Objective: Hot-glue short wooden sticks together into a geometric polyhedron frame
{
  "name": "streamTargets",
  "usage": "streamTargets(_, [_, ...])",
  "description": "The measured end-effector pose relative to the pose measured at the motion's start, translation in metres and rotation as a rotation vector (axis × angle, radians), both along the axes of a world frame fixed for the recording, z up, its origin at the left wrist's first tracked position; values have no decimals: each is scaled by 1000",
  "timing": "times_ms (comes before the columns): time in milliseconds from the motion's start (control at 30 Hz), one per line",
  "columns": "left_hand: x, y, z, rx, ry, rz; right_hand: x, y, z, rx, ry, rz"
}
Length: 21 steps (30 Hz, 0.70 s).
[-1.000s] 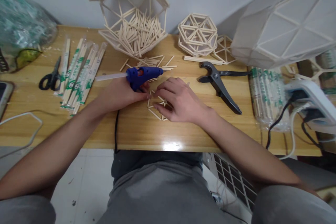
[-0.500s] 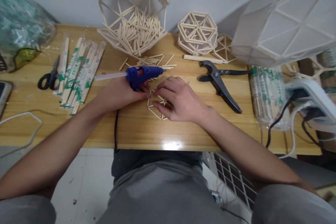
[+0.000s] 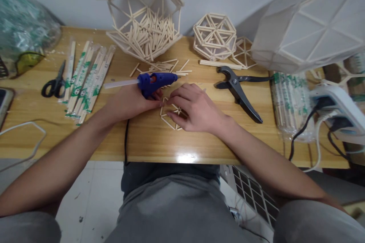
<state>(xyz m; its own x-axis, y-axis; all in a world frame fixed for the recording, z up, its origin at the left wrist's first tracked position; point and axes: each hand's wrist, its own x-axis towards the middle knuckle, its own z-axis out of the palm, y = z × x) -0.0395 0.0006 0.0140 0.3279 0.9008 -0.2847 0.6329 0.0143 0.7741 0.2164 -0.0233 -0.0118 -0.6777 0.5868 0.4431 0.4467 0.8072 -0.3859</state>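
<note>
A blue hot glue gun [image 3: 154, 82] with a clear glue stick out of its back rests in my left hand [image 3: 129, 102], its nozzle towards the right. The left thumb and fingertips also reach the edge of a small flat wooden stick frame [image 3: 168, 122] with spokes, lying on the table. Over the right part of this frame curls my right hand [image 3: 196, 108], fingers and thumb on its sticks and covering much of it. What lies between the fingertips is hidden.
Cut sticks [image 3: 151, 32] fill a geometric stick bowl at the back, with loose ones before it. Black pliers [image 3: 238, 89] lie to the right, scissors [image 3: 54, 83] and wrapped chopsticks [image 3: 85, 79] to the left. A stick ball [image 3: 215, 36], a large lantern-like frame [image 3: 319, 26] and a power strip [image 3: 339, 110] stand around.
Both hands keep almost the same place at the stick frame. The glue gun has tipped or shifted very slightly.
</note>
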Motion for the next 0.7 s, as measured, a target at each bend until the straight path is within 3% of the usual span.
streamTargets(700, [-1, -8, -4, -35, -21, 54, 0, -1, 3, 17, -27, -10])
